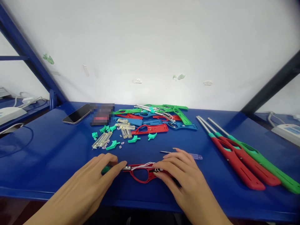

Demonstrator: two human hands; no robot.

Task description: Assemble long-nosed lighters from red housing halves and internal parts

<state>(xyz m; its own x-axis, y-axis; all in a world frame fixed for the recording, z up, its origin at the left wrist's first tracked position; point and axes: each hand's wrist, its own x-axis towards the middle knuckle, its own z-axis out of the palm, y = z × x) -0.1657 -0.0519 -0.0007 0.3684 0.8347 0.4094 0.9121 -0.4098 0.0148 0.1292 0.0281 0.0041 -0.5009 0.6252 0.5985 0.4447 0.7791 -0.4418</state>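
The left hand [98, 172] curls around a green part [106, 169], its fingers narrow, holding the metal piece [127, 168] at the left end of the red shell [152, 176]; keep that end steady. The shell is between the hands, at the front of the desk [140, 151]. Guide the white wires [148, 164] inside its edges; avoid pinching them. The fingers of the right hand [184, 172] are slightly apart at the black part [154, 170]; whether they grip it cannot be told. Apply light, even pressure.

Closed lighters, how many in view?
3, side by side at right: a red lighter, leftmost; a second red lighter, middle; a green lighter, outermost. Others may be hidden under the parts pile.
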